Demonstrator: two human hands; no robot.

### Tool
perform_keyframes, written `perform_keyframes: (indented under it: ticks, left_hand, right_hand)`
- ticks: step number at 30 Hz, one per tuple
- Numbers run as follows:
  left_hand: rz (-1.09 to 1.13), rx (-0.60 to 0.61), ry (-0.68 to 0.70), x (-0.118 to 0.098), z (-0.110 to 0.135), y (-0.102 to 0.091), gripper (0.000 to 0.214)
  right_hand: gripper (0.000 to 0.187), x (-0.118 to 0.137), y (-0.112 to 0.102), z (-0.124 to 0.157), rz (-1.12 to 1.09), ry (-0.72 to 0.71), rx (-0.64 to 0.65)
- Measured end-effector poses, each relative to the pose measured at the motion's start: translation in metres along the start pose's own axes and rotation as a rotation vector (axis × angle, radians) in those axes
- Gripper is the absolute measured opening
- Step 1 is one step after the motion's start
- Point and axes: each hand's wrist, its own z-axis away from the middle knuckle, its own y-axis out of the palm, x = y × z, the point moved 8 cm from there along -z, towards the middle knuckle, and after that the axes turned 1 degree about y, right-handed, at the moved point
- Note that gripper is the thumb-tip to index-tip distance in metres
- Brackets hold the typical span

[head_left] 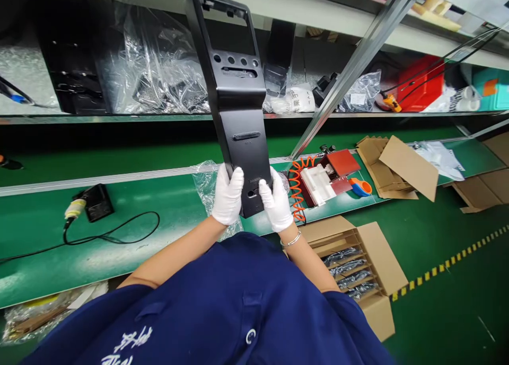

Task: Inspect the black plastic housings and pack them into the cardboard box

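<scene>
A long black plastic panel (237, 97) with a screen window, a row of round holes and slots stands upright in front of me, tilted slightly left at the top. My left hand (228, 195) in a white glove grips its lower left edge. My right hand (277, 201), also gloved, grips its lower right edge. A clear plastic bag (207, 187) lies on the green bench (159, 227) just behind and below the panel.
A black device with a cable (93, 202) lies at the left. An orange coiled hose (296, 187), red and white fixtures (328, 177) and flat cardboard (397, 166) sit at the right. An open carton of bagged parts (358, 267) stands on the floor. Shelves behind hold bagged parts.
</scene>
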Motion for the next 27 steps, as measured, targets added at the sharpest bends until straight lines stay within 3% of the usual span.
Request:
perform_keyframes:
  ticks: [3,5,8,10,15,23,27]
  left_hand:
    - [-0.027,0.001,0.096,-0.008,-0.008,-0.001,0.06]
    - [-0.102,0.08,0.171,-0.011,-0.01,0.007,0.079]
    - [-0.175,0.219,0.145,-0.002,-0.01,0.023,0.103]
    - [-0.188,0.234,0.106,0.004,-0.009,0.028,0.11]
    - [-0.228,0.201,0.155,0.005,-0.009,0.032,0.094]
    - [-0.307,0.169,0.225,0.009,-0.011,0.024,0.078]
    - [-0.178,0.238,0.181,0.004,-0.011,0.02,0.069]
  right_hand:
    - [0.055,-0.002,-0.009,-0.001,-0.069,0.045,-0.035]
    - [0.057,-0.004,-0.018,0.003,-0.022,0.057,-0.12]
    - [0.064,0.001,-0.025,0.011,0.157,-0.021,-0.23]
    - [0.065,0.006,-0.026,0.017,0.257,-0.093,-0.273]
    - [0.064,0.015,-0.03,0.024,0.371,-0.204,-0.318]
    - [0.063,0.012,-0.036,0.021,0.373,-0.201,-0.291]
    - [0.065,0.004,-0.031,0.023,0.248,-0.137,-0.215]
